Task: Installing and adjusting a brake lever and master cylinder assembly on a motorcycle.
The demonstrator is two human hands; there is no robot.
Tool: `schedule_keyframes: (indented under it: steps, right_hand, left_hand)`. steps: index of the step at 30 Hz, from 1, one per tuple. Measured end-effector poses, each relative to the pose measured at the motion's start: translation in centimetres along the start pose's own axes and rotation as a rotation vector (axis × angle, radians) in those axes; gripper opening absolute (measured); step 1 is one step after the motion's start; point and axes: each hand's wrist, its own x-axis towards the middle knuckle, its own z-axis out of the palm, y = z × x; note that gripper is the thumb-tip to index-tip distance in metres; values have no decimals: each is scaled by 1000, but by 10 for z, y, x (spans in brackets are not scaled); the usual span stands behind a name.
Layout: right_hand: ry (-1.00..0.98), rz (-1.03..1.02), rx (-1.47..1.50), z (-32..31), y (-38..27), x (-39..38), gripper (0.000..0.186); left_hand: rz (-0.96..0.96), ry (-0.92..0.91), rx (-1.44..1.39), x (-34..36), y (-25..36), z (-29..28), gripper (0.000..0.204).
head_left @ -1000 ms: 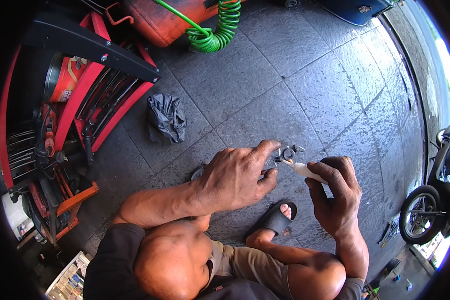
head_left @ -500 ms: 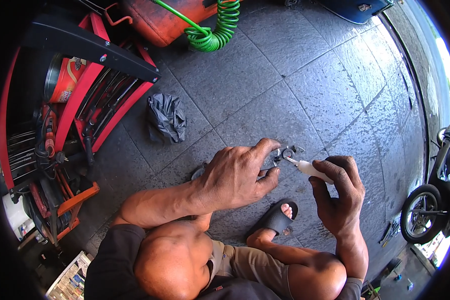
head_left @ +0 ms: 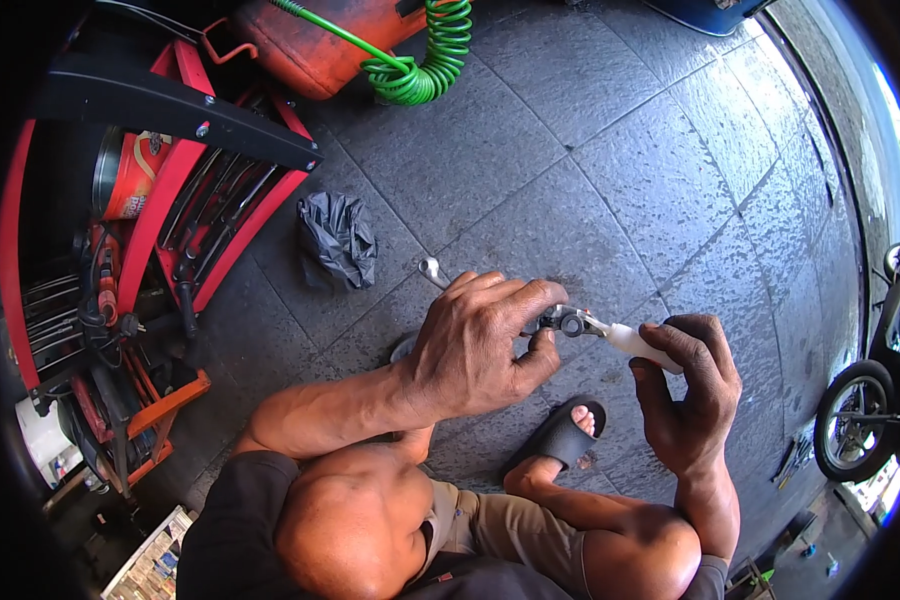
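Squeeze bottle (head_left: 642, 347): transl. white. Small metal part (head_left: 572, 325): dk grey w/ silvery bits. Coiled air hose (head_left: 411, 85): brt grn. Tank (head_left: 298, 48): org-red. Tool rack (head_left: 160, 225): red uprights, blk crossbar. Tin (head_left: 138, 178): org-red w/ cream pattern. Plastic bag (head_left: 337, 242): blk. Floor tiles (head_left: 510, 125): dk grey, mottled, grid of darker lines. Slide sandal (head_left: 558, 434): blk. Shorts (head_left: 530, 520): khaki. Sleeve (head_left: 235, 510): near-blk. Motorbike wheel (head_left: 855, 422): blk tyre, grey spokes.

Pale lettering (head_left: 133, 206) on red tin (head_left: 136, 176)
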Motion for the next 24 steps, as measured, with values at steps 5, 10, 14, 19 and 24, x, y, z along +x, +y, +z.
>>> schedule_keyframes:
  steps: [5, 10, 14, 19, 24]
  right_hand:
    - [28, 1, 46, -1, 1, 0, 39]
    - [17, 180, 353, 5, 19, -12, 30]
    - [78, 470, 853, 13, 31, -23, 30]
    - [111, 722, 1011, 66, 92, -60, 36]
    - [-32, 625, 537, 160, 144, -127, 21]
  left_hand:
    - [41, 25, 27, 0, -2, 3, 27]
    - [3, 17, 5, 0, -3, 5, 33]
    - [-28, 5, -37, 2, -4, 7, 36]
    - [-108, 2, -21, -4, -16, 7, 40]
    - [-235, -73, -101, -7, -23, 17, 38]
